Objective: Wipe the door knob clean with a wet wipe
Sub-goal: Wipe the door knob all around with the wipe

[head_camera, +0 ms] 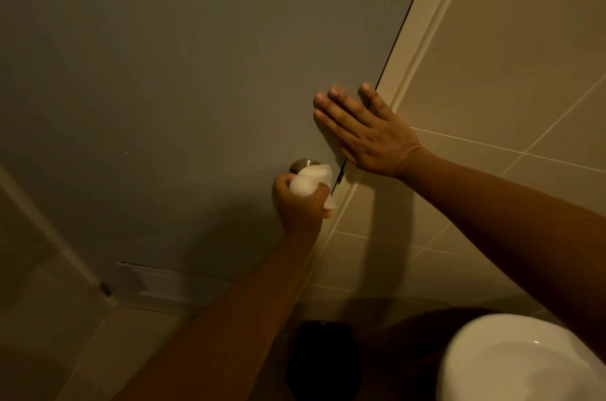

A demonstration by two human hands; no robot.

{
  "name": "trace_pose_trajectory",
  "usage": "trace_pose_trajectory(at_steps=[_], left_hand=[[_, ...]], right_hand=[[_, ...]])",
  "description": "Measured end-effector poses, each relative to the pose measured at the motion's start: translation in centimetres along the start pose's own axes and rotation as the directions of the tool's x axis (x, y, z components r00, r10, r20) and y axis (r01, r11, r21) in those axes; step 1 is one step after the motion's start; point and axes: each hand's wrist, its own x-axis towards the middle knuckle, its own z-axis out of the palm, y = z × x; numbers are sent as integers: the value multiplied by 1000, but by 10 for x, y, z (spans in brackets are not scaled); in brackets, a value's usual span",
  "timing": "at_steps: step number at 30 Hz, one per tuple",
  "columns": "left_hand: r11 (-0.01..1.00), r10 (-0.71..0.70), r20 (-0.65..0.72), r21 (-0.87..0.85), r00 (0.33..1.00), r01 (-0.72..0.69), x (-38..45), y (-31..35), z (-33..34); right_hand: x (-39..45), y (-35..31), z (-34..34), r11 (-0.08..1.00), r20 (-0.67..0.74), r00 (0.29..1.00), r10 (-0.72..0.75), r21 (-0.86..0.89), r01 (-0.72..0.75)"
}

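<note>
A round metal door knob sticks out of the grey door near its right edge. My left hand grips a bunched white wet wipe and presses it over the knob, hiding most of it. My right hand lies flat with fingers spread on the door edge, just above and right of the knob, reaching onto the frame.
A cream door frame and tiled wall run along the right. A white basin rim sits at bottom right, a dark bin below the knob, and a vent strip low on the door.
</note>
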Motion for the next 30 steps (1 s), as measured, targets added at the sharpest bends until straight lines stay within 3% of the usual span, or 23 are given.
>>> trace_pose_trajectory(at_steps=[2, 4, 6, 8, 9, 10, 11, 12, 14, 17, 19, 22, 26, 30], left_hand=[[907, 265, 40, 329, 963, -263, 2, -3, -7], [713, 450, 144, 537, 882, -451, 7, -7, -15], [406, 631, 267, 686, 728, -604, 16, -9, -23], [75, 746, 425, 712, 513, -699, 28, -8, -31], [-33, 760, 488, 688, 429, -725, 35, -7, -34], [-69, 759, 522, 659, 389, -749, 40, -6, -37], [-30, 749, 525, 636, 405, -771, 43, -5, -38], [73, 732, 497, 623, 466, -779, 42, -4, -38], [371, 658, 370, 599, 655, -710, 32, -6, -34], [805, 392, 196, 401, 899, -438, 15, -8, -23], [940, 222, 221, 210, 950, -269, 13, -5, -21], [977, 150, 379, 86, 913, -196, 12, 2, -30], [936, 137, 508, 216, 850, -279, 18, 12, -55], [625, 249, 523, 556, 815, -548, 33, 15, -77]], right_hand=[[0, 0, -1, 1000, 0, 1000, -4, 0, 4], [0, 1, -1, 1000, 12, 1000, -4, -8, 5], [0, 1, -2, 1000, 23, 1000, -3, -12, 3], [1, 0, -2, 1000, 29, 1000, -2, -6, 2], [1, 0, -2, 1000, 31, 1000, -2, 0, 2], [1, 1, -2, 1000, 32, 999, 0, 4, 0], [1, 1, -2, 1000, 34, 999, 2, 9, -2], [1, 1, -2, 1000, 38, 999, 3, 11, -4], [1, 1, -3, 1000, 43, 999, 4, 9, -4], [0, 0, -3, 1000, 44, 999, 4, 12, -4], [1, 0, -3, 1000, 43, 999, 8, 30, -9], [2, -2, -5, 997, 54, 998, 28, 67, -31], [3, -16, -14, 969, 154, 980, 123, 194, -152], [-6, -55, -26, 871, 257, 959, 118, 437, -225]])
